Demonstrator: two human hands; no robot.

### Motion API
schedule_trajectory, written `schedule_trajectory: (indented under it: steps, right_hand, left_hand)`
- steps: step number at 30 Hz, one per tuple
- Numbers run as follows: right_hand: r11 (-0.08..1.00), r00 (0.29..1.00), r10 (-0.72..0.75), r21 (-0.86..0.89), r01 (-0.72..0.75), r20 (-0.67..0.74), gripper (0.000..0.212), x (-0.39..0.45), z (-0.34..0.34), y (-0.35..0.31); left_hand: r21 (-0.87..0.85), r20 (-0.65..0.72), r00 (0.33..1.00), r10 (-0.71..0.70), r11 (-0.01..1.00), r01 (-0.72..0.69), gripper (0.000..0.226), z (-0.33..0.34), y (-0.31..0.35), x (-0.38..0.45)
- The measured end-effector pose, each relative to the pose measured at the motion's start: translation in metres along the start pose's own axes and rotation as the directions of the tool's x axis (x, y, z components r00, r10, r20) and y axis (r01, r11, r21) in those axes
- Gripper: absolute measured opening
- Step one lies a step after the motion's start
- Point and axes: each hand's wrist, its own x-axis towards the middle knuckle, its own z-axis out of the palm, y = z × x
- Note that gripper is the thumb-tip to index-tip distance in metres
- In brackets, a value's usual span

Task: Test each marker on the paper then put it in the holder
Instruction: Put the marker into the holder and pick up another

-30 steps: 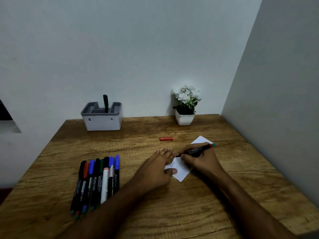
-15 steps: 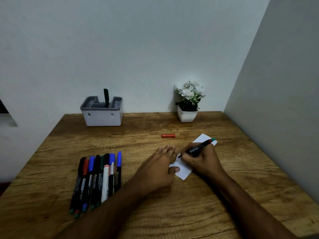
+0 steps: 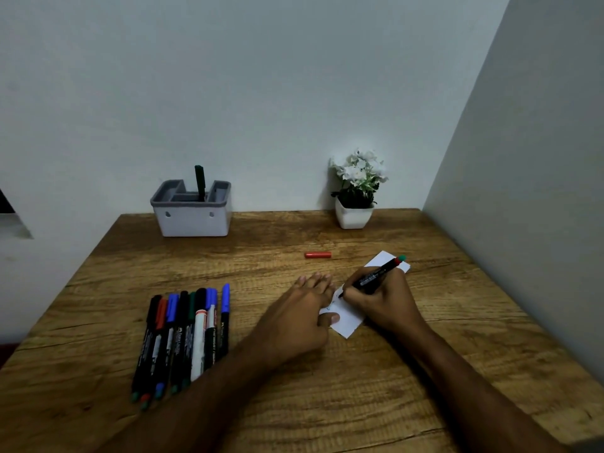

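While the right hand (image 3: 382, 297) works a black marker (image 3: 372, 278) across the paper (image 3: 348, 318), very little on the counter (image 3: 327, 387) has shifted over the last second: the pen has tipped a little more upright in the grip and its tip now sits nearer the left hand (image 3: 300, 317), which has stayed flat on the sheet's left edge. I take that to mean the test stroke is still being drawn, so this marker is not ready for the holder yet.

The counter carries everything. At its back left stands the holder (image 3: 191, 220), a pale box with a grey divided insert; one dark marker (image 3: 200, 183) stands upright in its middle section, and the side sections look bare from where I stand. At the back right, a small white pot of flowers (image 3: 356, 188) sits against the wall.

On the near left lies a row of markers (image 3: 183, 338), side by side and touching, black-bodied with blue, red and green caps, one white-bodied among them. None of these looks tested, so most of the job appears to lie ahead.

The left hand presses the paper with straight fingers and the thumb laid on the sheet. The right hand's grip pinches the marker low on the barrel, fingers curled round it, the green-and-red end pointing away.

A red cap (image 3: 318, 255) lies loose beyond the hands, apart from the paper; I guess it belongs to this pen.
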Motion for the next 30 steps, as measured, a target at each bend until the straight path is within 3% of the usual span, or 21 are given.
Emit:
schedule_trajectory:
  steps: [23, 30]
  right_hand:
    - [0.998, 0.995, 0.057, 0.0, -0.057, -0.087, 0.011, 0.0069, 0.0002, 0.001]
    - [0.981, 0.974, 0.106, 0.179, -0.07, -0.2, 0.013, 0.0104, -0.0031, 0.0013]
  left_hand:
    - [0.012, 0.008, 1.0, 0.0, 1.0, 0.0, 0.061, -0.0009, 0.0, -0.0009]
    - [-0.128, -0.063, 0.996, -0.068, 0.99, 0.06, 0.06, -0.0033, -0.0028, 0.001]
